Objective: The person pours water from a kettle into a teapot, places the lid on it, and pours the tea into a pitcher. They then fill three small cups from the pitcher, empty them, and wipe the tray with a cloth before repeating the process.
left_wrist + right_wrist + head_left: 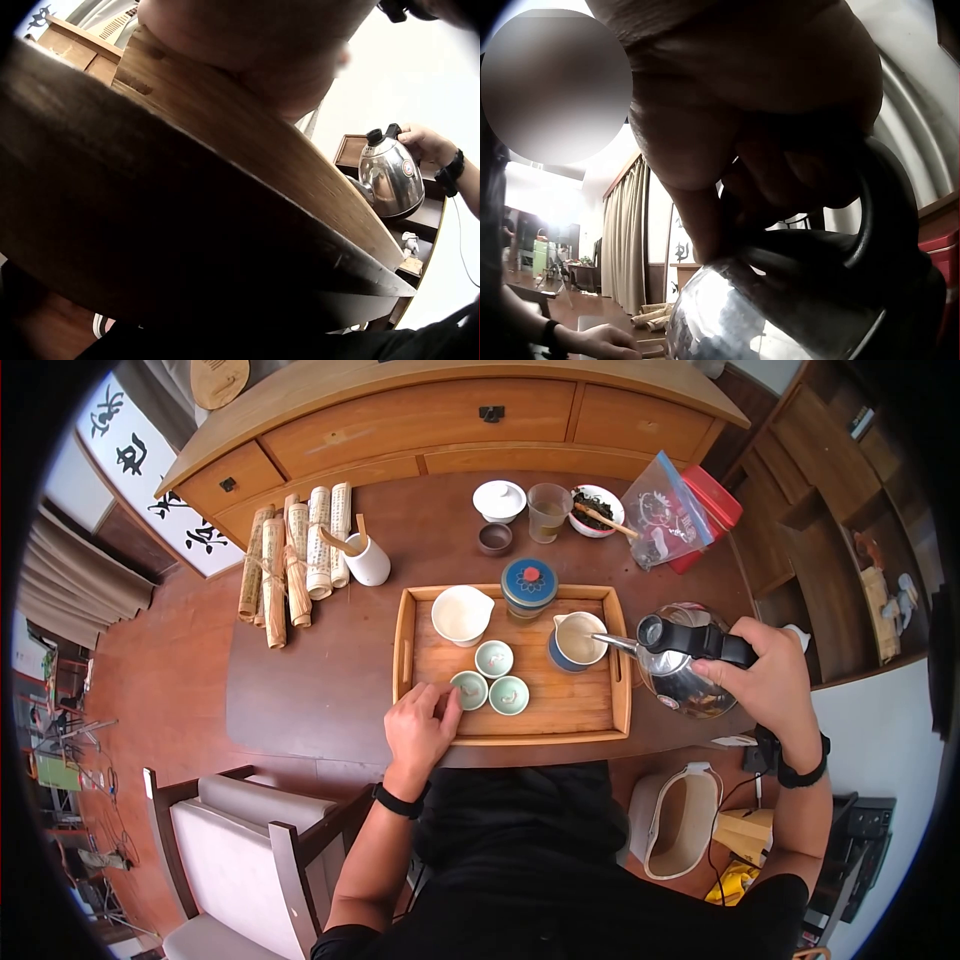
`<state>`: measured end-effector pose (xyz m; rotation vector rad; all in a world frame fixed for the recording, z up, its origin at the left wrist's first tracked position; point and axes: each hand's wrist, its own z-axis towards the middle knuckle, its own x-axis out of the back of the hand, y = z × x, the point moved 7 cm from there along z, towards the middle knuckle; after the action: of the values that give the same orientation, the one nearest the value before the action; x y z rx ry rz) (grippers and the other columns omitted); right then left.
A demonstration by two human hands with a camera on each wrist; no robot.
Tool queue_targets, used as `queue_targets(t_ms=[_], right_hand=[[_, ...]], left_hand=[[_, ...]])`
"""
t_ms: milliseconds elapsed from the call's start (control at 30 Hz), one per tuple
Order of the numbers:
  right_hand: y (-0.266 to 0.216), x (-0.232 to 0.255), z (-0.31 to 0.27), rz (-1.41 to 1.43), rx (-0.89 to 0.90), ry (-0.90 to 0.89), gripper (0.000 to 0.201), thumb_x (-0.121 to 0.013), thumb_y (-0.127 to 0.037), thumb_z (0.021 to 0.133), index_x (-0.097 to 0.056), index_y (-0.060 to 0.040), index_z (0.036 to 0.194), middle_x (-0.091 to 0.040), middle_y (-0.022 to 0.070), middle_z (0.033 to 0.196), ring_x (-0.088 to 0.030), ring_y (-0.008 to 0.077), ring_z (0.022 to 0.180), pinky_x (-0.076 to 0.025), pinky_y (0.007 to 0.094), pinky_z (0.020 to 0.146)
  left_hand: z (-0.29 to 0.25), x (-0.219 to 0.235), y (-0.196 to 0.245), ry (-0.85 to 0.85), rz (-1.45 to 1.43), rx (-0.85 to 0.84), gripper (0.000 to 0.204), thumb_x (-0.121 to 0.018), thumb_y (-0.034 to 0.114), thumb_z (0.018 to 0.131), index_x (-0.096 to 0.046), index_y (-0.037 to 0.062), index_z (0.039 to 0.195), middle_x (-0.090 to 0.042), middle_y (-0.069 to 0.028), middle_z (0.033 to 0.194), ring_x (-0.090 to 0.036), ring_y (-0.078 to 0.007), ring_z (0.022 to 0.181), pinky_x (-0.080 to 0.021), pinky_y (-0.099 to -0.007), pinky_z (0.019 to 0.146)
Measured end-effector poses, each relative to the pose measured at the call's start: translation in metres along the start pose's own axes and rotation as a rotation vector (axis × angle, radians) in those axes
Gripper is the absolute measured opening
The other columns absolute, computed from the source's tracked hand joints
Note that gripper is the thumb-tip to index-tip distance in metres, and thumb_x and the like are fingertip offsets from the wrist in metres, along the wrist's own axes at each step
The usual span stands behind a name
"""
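My right hand (775, 675) grips the black handle of a silver kettle (690, 685), its spout reaching over the rim of a blue-and-white pitcher (572, 658). This hand (780, 90) also shows above the kettle (727, 311) in the right wrist view. Loosely curled, my left hand (422, 732) rests at the front left of a wooden tray (520, 740), fingertips beside the leftmost small green cup (468, 690). Whether they touch that cup is unclear. Two more green cups (494, 659) (509, 696) stand alongside. A white pitcher (460, 616) and a blue lidded jar (529, 588) are behind them.
Behind the tray stand a lidded white bowl (499, 501), a small dark cup (495, 540), a glass (549, 513) and a bowl of leaves (598, 510). A plastic bag (662, 515) is at back right. Bamboo scrolls (295, 560) and a white holder (368, 562) are at left.
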<state>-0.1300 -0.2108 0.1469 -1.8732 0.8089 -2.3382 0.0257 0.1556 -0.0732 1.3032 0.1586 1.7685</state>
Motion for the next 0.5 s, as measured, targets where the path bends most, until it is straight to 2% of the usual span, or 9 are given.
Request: queue_targets(t_ms=[33, 67, 133, 367, 500], right_hand=[[-0.0024, 0.0006, 0.0006, -0.04, -0.005, -0.012, 0.042, -0.102, -0.029, 0.078, -0.075, 0.0026, 0.089, -0.069, 0.0195, 0.072, -0.07, 0.0325, 0.062, -0.054, 0.0398, 0.063], [-0.0003, -0.001, 0.0004, -0.04, -0.005, -0.012, 0.042, -0.102, -0.029, 0.078, -0.075, 0.0026, 0.089, -0.069, 0.0195, 0.072, -0.07, 0.0325, 0.062, -0.054, 0.0398, 0.063], [0.0065, -0.0025, -0.0001, -0.005, -0.016, 0.02, 0.045, -0.102, -0.031, 0.076, -0.07, 0.0003, 0.082, -0.062, 0.0134, 0.067, -0.059, 0.0244, 0.061, -0.048, 0.0383, 0.061], [0.0042, -0.0025, -0.003, 0.016, -0.051, -0.041, 0.044, -0.102, -0.029, 0.076, -0.07, 0.0005, 0.083, -0.063, 0.0139, 0.068, -0.06, 0.0248, 0.062, -0.049, 0.0383, 0.063], [0.0027, -0.0071, -0.0035, 0.049, -0.076, -0.059, 0.042, -0.102, -0.027, 0.078, -0.07, 0.0007, 0.084, -0.063, 0.0113, 0.068, -0.059, 0.021, 0.063, -0.049, 0.037, 0.063]], left_hand=[[-0.0002, -0.0003, -0.0003, 0.0, 0.004, -0.001, 0.009, -0.086, 0.017, 0.096, -0.08, 0.0103, 0.093, -0.072, -0.0062, 0.079, -0.073, -0.029, 0.07, -0.058, -0.0416, 0.064], [-0.0003, -0.0007, -0.0009, -0.001, 0.004, -0.001, 0.009, -0.086, 0.017, 0.096, -0.08, 0.0103, 0.093, -0.072, -0.0062, 0.079, -0.073, -0.029, 0.07, -0.058, -0.0416, 0.064], [-0.0005, -0.0015, -0.002, -0.002, 0.0, 0.0, 0.01, -0.086, 0.017, 0.096, -0.08, 0.01, 0.093, -0.072, -0.0062, 0.079, -0.073, -0.0289, 0.07, -0.058, -0.0417, 0.064], [0.0008, 0.0004, 0.0, 0.005, -0.004, 0.001, 0.01, -0.086, 0.016, 0.095, -0.079, 0.0101, 0.092, -0.072, -0.0058, 0.078, -0.073, -0.0285, 0.07, -0.058, -0.0414, 0.064], [0.0002, 0.0001, 0.0001, -0.001, -0.005, 0.012, 0.01, -0.086, 0.016, 0.096, -0.079, 0.0107, 0.092, -0.072, -0.0057, 0.079, -0.074, -0.0289, 0.071, -0.058, -0.0415, 0.064]])
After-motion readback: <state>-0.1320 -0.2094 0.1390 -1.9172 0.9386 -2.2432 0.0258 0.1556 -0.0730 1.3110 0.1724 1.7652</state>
